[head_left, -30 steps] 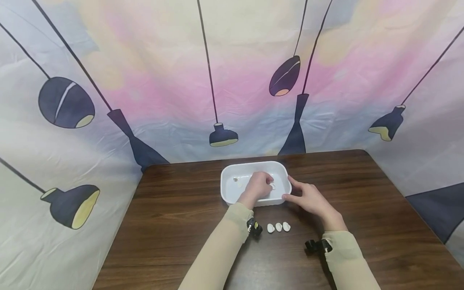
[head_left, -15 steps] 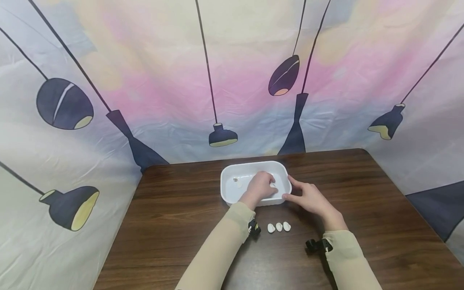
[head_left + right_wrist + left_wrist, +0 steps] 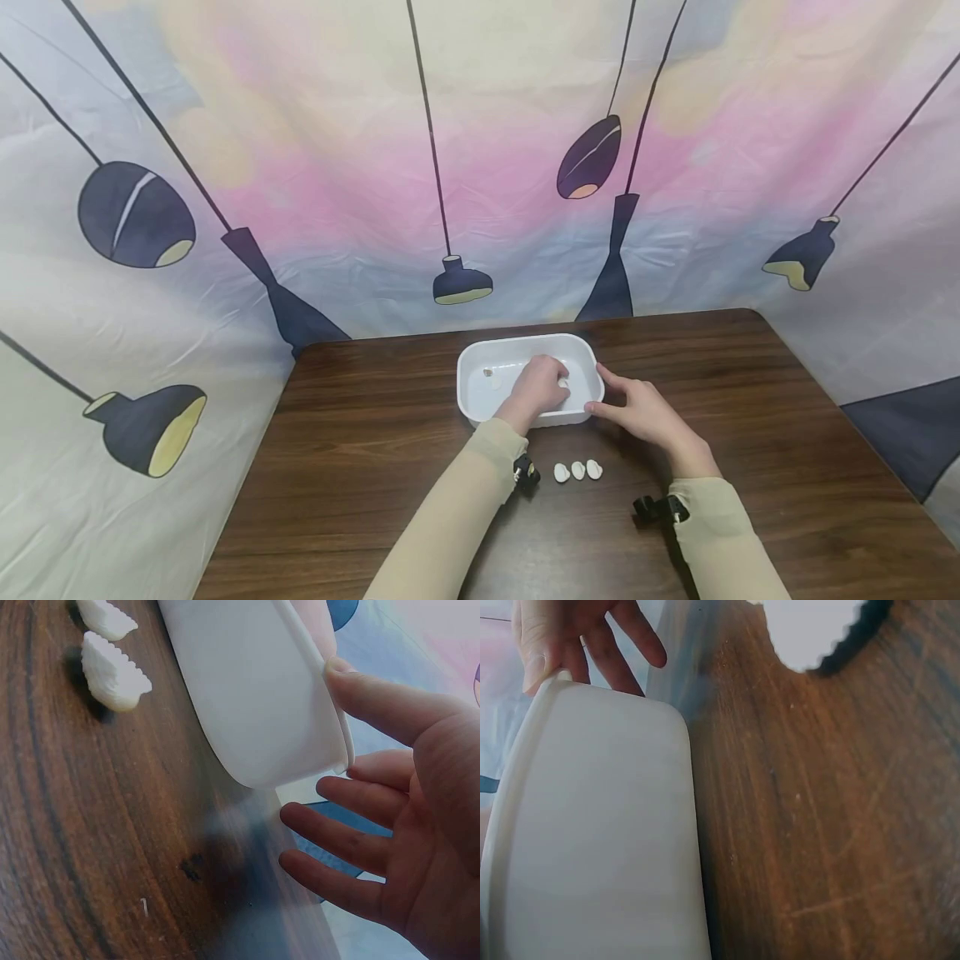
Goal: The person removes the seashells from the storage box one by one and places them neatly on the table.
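My left hand (image 3: 537, 387) reaches down into a white plastic tub (image 3: 480, 407) and pinches a small white seashell (image 3: 564, 384) near its right end; the fingers hide part of the shell. With thumb and index finger spread, my right hand (image 3: 641, 407) touches the tub's right end. In the right wrist view the thumb (image 3: 375, 701) lies at the rim, and the other fingers are extended and apart. Three white shells stand in a row on the table in front of the tub; one ribbed shell (image 3: 112, 675) shows closely in the right wrist view.
Farther left in the tub lie a brownish-marked small shell (image 3: 487, 372) and a pale piece beside it. The tub stands near the back edge of the dark wooden table (image 3: 360, 467). A cloth (image 3: 337, 167) printed with lamps hangs behind.
Half a second ago the left thumb and fingers were farther apart around the shell in the tub; now they are closer together on it. The right hand has stayed at the tub's end.
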The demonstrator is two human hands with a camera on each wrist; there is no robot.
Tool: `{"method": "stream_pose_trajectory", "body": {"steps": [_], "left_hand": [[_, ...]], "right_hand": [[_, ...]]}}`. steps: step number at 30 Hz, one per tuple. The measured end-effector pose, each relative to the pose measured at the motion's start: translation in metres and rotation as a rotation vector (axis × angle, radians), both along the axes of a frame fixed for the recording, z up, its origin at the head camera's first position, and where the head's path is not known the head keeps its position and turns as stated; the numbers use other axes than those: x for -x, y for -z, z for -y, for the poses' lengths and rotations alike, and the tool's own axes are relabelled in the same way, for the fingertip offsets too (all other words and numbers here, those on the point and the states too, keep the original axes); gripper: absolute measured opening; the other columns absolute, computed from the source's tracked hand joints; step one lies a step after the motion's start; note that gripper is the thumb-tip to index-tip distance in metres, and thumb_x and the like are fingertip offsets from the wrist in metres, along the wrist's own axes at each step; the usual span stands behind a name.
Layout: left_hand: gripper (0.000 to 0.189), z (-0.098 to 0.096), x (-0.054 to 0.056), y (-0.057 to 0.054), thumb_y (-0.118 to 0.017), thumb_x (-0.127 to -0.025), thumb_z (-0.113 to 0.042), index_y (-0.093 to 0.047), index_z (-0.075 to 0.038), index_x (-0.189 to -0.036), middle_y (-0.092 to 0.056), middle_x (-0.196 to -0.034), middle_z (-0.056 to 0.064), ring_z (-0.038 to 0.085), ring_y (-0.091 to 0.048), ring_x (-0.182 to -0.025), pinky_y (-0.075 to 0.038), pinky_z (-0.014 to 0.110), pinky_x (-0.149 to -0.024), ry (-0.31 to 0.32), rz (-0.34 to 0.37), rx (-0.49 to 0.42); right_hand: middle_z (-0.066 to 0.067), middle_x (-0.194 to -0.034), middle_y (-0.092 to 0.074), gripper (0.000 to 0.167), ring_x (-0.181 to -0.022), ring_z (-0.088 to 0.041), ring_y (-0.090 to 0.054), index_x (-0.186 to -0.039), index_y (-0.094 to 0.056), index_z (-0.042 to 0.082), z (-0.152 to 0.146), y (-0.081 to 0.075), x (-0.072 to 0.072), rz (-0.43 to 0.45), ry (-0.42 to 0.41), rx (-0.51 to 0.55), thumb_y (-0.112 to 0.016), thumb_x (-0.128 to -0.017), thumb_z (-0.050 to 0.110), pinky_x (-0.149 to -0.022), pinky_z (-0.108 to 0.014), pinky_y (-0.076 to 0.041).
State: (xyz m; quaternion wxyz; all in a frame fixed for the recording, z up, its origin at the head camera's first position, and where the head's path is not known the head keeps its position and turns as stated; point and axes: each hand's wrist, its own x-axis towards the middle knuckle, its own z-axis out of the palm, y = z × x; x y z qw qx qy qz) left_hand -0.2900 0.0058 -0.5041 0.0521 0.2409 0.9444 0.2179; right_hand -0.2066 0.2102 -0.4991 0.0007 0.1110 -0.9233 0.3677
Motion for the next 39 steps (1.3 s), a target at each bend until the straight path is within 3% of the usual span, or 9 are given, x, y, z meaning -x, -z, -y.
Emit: {"method": "stream_pose_trajectory", "body": {"steps": [5,13,19,24,32,39], "left_hand": [[0.024,0.001,-0.001,0.000,-0.079,-0.091,-0.009,-0.082,-0.005,-0.115,-0.078,-0.115,0.007,0.022,-0.069,-0.109,-0.053,0.032,-0.102,-0.001,0.023,-0.014],[0.026,0.001,-0.001,-0.002,-0.081,-0.091,-0.012,-0.082,-0.007,-0.117,-0.074,-0.099,0.002,0.015,-0.061,-0.088,-0.053,0.030,-0.089,-0.020,0.056,-0.064],[0.031,0.002,0.001,0.000,-0.080,-0.090,-0.010,-0.080,-0.006,-0.121,-0.074,-0.099,0.002,0.016,-0.062,-0.089,-0.054,0.030,-0.088,-0.023,0.037,-0.085],[0.031,0.004,0.003,0.000,-0.080,-0.089,-0.009,-0.081,-0.004,-0.119,-0.077,-0.104,0.004,0.018,-0.065,-0.093,-0.054,0.030,-0.089,-0.031,0.041,-0.168],[0.028,0.006,0.003,-0.010,-0.081,-0.094,-0.013,-0.080,-0.004,-0.121,-0.079,-0.111,0.006,0.015,-0.070,-0.097,-0.056,0.027,-0.088,-0.030,0.049,-0.271],[0.029,0.012,0.000,-0.012,-0.084,-0.093,-0.016,-0.081,-0.007,-0.121,-0.079,-0.110,0.005,0.009,-0.070,-0.087,-0.055,0.021,-0.078,-0.032,0.015,-0.381]], "right_hand": [[-0.025,-0.142,-0.064,0.082,-0.129,-0.041,-0.063,-0.160,-0.046,0.004,0.001,-0.001,-0.001,0.004,0.003,-0.004,-0.079,-0.097,0.045,-0.106,-0.061,-0.049],[-0.025,-0.140,-0.066,0.082,-0.128,-0.042,-0.064,-0.160,-0.047,0.004,0.001,-0.001,0.000,-0.002,0.001,-0.015,-0.078,-0.097,0.046,-0.105,-0.062,-0.049],[-0.025,-0.141,-0.065,0.082,-0.129,-0.042,-0.064,-0.160,-0.047,0.004,0.001,0.000,0.000,-0.005,-0.001,-0.018,-0.078,-0.097,0.046,-0.105,-0.062,-0.049],[-0.025,-0.142,-0.064,0.083,-0.129,-0.042,-0.063,-0.161,-0.046,0.005,0.001,-0.001,0.000,0.004,0.005,-0.018,-0.078,-0.097,0.047,-0.106,-0.061,-0.048],[-0.025,-0.143,-0.064,0.083,-0.129,-0.042,-0.063,-0.161,-0.046,0.007,0.001,-0.001,0.000,0.006,0.008,-0.011,-0.079,-0.096,0.045,-0.106,-0.062,-0.048],[-0.026,-0.141,-0.065,0.083,-0.129,-0.042,-0.064,-0.161,-0.047,0.006,0.001,0.000,0.001,-0.001,0.004,-0.014,-0.079,-0.096,0.046,-0.105,-0.062,-0.049]]}}
